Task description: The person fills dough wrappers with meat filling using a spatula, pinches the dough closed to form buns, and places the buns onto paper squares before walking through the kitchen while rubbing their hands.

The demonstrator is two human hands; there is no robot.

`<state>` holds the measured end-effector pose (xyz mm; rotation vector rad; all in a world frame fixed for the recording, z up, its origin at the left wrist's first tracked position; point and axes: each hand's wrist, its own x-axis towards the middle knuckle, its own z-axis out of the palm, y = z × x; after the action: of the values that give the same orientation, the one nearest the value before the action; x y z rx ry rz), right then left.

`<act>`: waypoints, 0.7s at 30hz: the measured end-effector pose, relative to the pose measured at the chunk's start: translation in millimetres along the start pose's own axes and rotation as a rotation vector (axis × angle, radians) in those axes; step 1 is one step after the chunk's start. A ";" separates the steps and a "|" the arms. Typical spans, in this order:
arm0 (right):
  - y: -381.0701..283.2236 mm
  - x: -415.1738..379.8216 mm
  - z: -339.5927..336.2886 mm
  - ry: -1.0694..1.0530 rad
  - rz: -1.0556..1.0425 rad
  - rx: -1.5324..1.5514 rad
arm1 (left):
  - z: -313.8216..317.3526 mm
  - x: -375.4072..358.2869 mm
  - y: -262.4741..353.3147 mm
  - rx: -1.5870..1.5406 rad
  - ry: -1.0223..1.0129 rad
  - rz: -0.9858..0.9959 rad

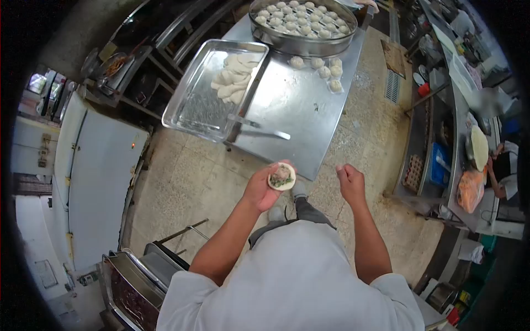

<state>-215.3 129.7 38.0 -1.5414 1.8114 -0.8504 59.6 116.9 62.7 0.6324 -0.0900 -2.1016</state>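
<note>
A round dough wrapper [281,176] with meat and green filling in its middle rests in my left hand [262,190], held up near the table's front edge. My right hand [351,183] is off to the right over the floor, its fingers curled closed and nothing visible in them. Ahead, a metal tray [187,105] holds a pile of flat dough wrappers [234,80]. A flat metal spatula [265,131] lies across the tray's near right edge onto the steel table [298,105]. Several shaped buns [317,63] sit on the table beyond.
At the table's far end stands a large round steamer [303,45] full of buns. A deep metal container [132,292] is at my lower left. On the right, another person [499,165] works at a counter with an orange bag [471,190] on it.
</note>
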 end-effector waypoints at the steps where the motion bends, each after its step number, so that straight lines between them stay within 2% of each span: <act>1: -1.8 -14.7 -4.8 -0.124 0.087 -0.043 | 0.3 -2.6 0.2 0.058 -0.079 -0.026; 3: -7.9 -44.5 3.9 -0.094 0.050 -0.005 | 3.8 -13.6 -4.3 0.041 -0.055 -0.074; 5: -42.9 -67.0 13.0 0.093 -0.197 0.163 | 9.8 -20.0 -12.5 0.143 -0.064 -0.096; 6: -53.8 -78.6 10.4 0.104 -0.186 0.146 | 13.8 -26.2 -16.1 0.136 -0.075 -0.114; 8: -67.9 -96.7 4.8 -0.072 0.129 0.174 | 20.2 -37.1 -21.7 0.129 -0.022 -0.144; 9: -65.7 -105.0 3.8 -0.059 0.133 0.173 | 14.9 -40.5 -27.2 0.134 -0.030 -0.154; 11: -55.4 -111.2 -0.2 -0.115 0.043 -0.084 | -4.0 -38.6 -40.7 0.159 0.002 -0.127; 15: -44.0 -124.3 -4.3 -0.100 0.063 -0.131 | -20.9 -40.3 -53.9 0.093 0.045 -0.149; 17: -44.3 -118.7 -4.7 0.212 -0.137 0.141 | -18.2 -39.7 -56.1 0.067 0.044 -0.166; 18: -40.4 -114.9 -12.2 0.220 -0.144 0.142 | -15.8 -36.9 -56.6 0.034 0.059 -0.186; 20: -23.3 -108.7 -38.5 0.102 0.136 0.021 | -6.2 -29.5 -58.3 0.031 0.029 -0.184; 21: -12.8 -102.7 -49.3 0.106 0.134 0.023 | -0.5 -25.1 -60.0 0.024 0.008 -0.185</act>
<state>-232.0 234.0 82.5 -1.3665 1.9495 -0.9003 25.9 171.9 54.7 0.6853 -0.0537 -2.2786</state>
